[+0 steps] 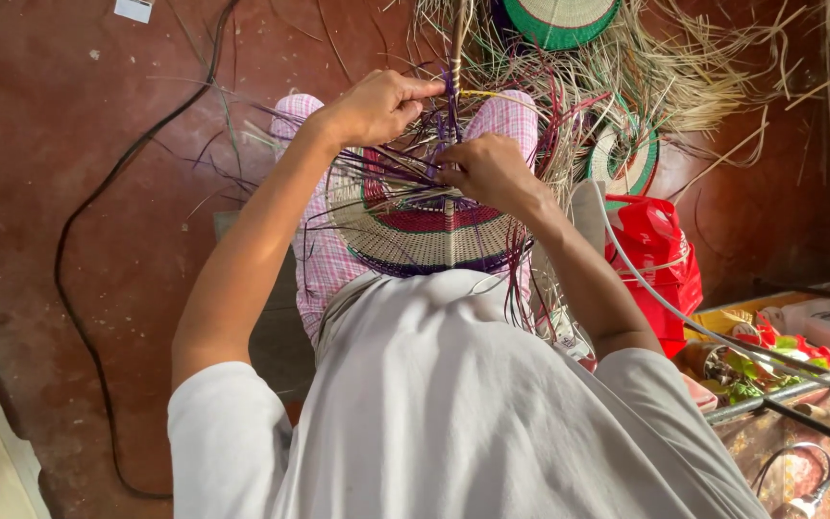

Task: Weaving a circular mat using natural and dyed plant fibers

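**Two hands, one half-woven fan**

Two bare hands work over a single woven fan (pixel 425 231) that rests on the person's lap, against pink checked trousers (pixel 324 259). Nearest the camera is the grey-white shirt (pixel 453 413), which fills the lower middle of the view. Just beyond it lies the fan's finished part: a rounded panel of natural straw with one red band and one dark purple band, and a pale rib running up its middle. Loose purple strands (pixel 377 173) fan out from its upper edge, too many and too tangled to count.

The left hand (pixel 377 104) is closed in a pinch on a few of these strands near the upright rib, fingers curled tight. The right hand (pixel 487 171) sits just beside and lower, fingertips pressed narrow on the weave at the fan's top edge; what exactly it grips I cannot tell.

To the right, one red plastic bag (pixel 660 255) stands on the floor, a white cable (pixel 665 308) crossing it. Farther off, two more woven pieces with green edging show: one (pixel 626 159) beside the bag, one (pixel 559 19) at the top edge, both amid a heap of loose straw (pixel 713 77). One black cable (pixel 79 250) loops over the reddish floor (pixel 69 115) on the left.
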